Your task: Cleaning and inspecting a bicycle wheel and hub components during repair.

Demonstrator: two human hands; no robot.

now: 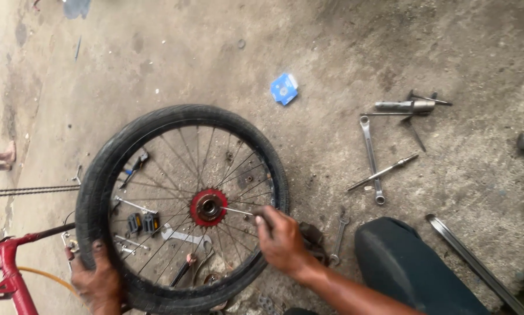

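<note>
A wheel (pixel 183 207) is held tilted on the concrete floor (pixel 332 46). Its black tyre is gripped at the lower left by the left hand (pixel 98 280), whose fingers are curled shut over the tread. The right hand (pixel 282 239) is closed around a thin metal tool (pixel 238 211), whose tip is set at the red sprocket (pixel 208 206) on the hub.

No container is seen; one small blue packet (pixel 284 88) lies on the floor above the wheel.

To the right, two spanners (pixel 370 154) are counted, one long and one short, beside one axle rod (pixel 384 172) and one grey cylinder tool (pixel 405 105). Through the spokes, two pedals (pixel 143 222) and more spanners are seen. One red frame (pixel 8 271) lies at the left, and a chain (pixel 28 190) above it.
</note>
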